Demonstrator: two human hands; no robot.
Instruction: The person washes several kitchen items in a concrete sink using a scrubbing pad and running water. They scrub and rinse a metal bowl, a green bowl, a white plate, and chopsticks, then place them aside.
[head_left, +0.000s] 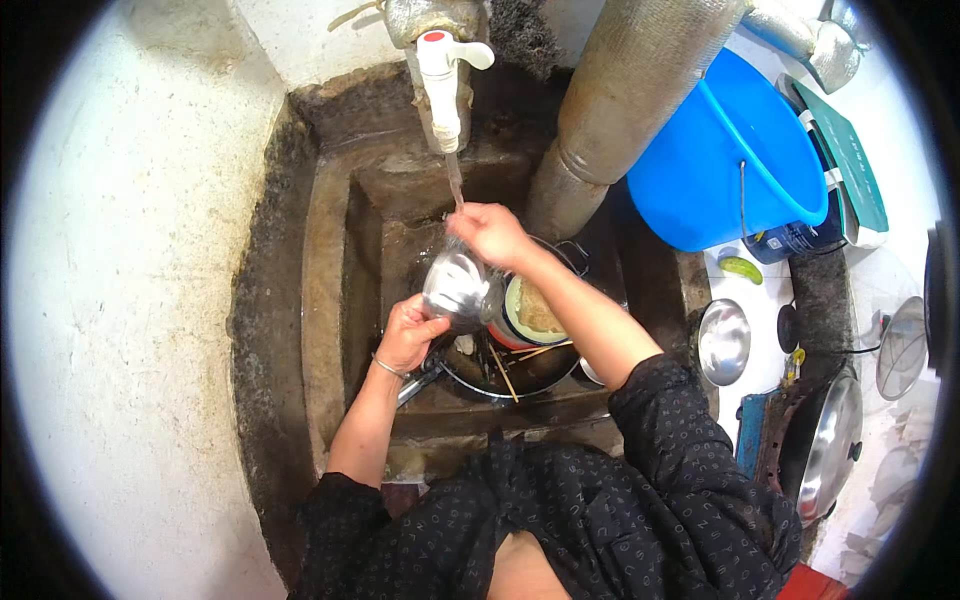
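Note:
My left hand (411, 330) grips the rim of a shiny metal bowl (454, 286), tilted over the concrete sink (324, 300). My right hand (491, 234) is at the bowl's far side, under the water stream (454, 180) from a white tap (441, 82). Its fingers are curled and blurred, so I cannot tell whether they hold something. Beneath my hands, a frying pan (480, 375) lies in the sink with wooden chopsticks (504, 373) in it. A round container (511, 304) with a tan object (541, 309) inside stands by the pan, partly covered by my right forearm.
A thick wrapped pipe (600, 112) slants down into the sink's far right. Beyond it are a blue bucket (675, 202), a green cucumber piece (740, 269) and another metal bowl (724, 343). A lidded pan (829, 450) sits at right. A white wall (150, 300) borders the left.

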